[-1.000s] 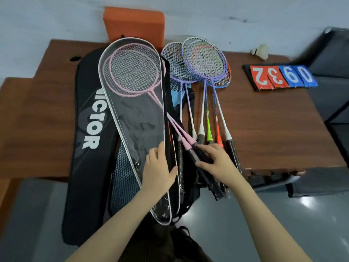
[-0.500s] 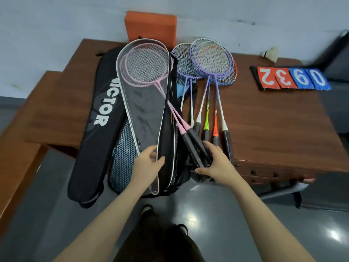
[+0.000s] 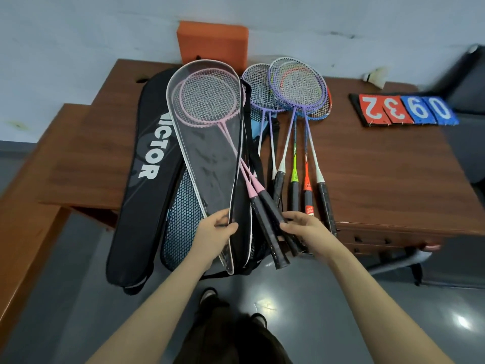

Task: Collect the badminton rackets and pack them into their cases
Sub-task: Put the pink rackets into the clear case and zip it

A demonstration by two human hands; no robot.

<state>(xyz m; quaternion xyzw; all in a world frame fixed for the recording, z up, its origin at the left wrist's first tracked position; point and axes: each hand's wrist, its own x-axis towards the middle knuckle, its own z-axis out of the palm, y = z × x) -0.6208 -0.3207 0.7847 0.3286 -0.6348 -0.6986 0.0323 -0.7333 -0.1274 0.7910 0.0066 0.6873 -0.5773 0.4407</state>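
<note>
Two pink rackets (image 3: 210, 101) lie with their heads inside a clear-fronted case (image 3: 207, 164) with white trim; their black grips (image 3: 270, 219) stick out over the table's front edge. My left hand (image 3: 215, 235) pinches the narrow lower end of that case. My right hand (image 3: 307, 229) touches the pink rackets' grips with fingers spread, not closed around them. Several purple, green and orange rackets (image 3: 296, 85) lie side by side to the right on the brown table (image 3: 380, 166). A black VICTOR case (image 3: 147, 164) and a blue mesh case (image 3: 181, 219) lie under the clear one.
An orange block (image 3: 212, 43) stands against the wall behind the cases. A shuttlecock (image 3: 375, 77) and a red-and-blue score flip board (image 3: 404, 109) sit at the table's far right. A lower wooden bench (image 3: 29, 179) is on the left. Grey floor and my shoes lie below.
My view pulled back from the table. My left hand slid down the clear case to its narrow end. My right hand loosened from the grips and now rests beside them.
</note>
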